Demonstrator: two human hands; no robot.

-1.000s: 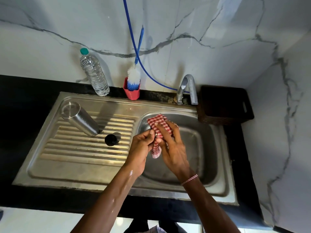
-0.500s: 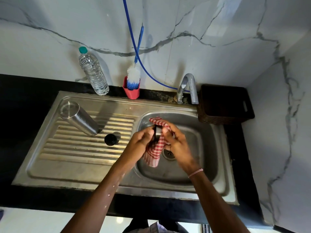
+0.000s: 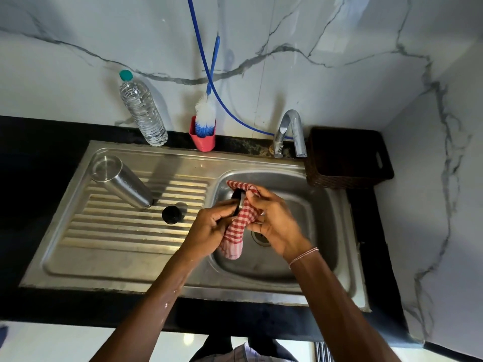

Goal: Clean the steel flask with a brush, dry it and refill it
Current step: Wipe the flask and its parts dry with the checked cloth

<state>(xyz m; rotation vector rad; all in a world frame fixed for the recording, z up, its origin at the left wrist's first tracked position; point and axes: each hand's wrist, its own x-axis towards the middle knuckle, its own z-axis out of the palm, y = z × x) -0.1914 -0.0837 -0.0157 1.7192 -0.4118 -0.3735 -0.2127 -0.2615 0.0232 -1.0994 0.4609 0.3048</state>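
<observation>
The steel flask [image 3: 121, 182] stands upside down on the ribbed drainboard at the left, its base towards me. A small black stopper [image 3: 171, 214] sits on the ribs beside it. Over the sink basin my left hand [image 3: 209, 227] grips a round steel-and-black lid [image 3: 238, 202], and my right hand [image 3: 274, 220] holds a red-and-white checked cloth [image 3: 236, 231] wrapped against that lid. The cloth's tail hangs down between my hands. The blue-and-white bottle brush [image 3: 206, 114] stands in a red holder [image 3: 202, 139] at the wall.
A clear plastic water bottle [image 3: 142, 111] with a green cap stands behind the drainboard. The tap [image 3: 291, 133] curves over the steel sink [image 3: 324, 231]; a blue hose runs up the wall. A dark wicker basket [image 3: 347, 158] sits at the right on the black counter.
Both hands moved slightly down and apart; the cloth unfolded from a bunch over the lid and now hangs lower, with the lid's dark edge exposed at my left fingers.
</observation>
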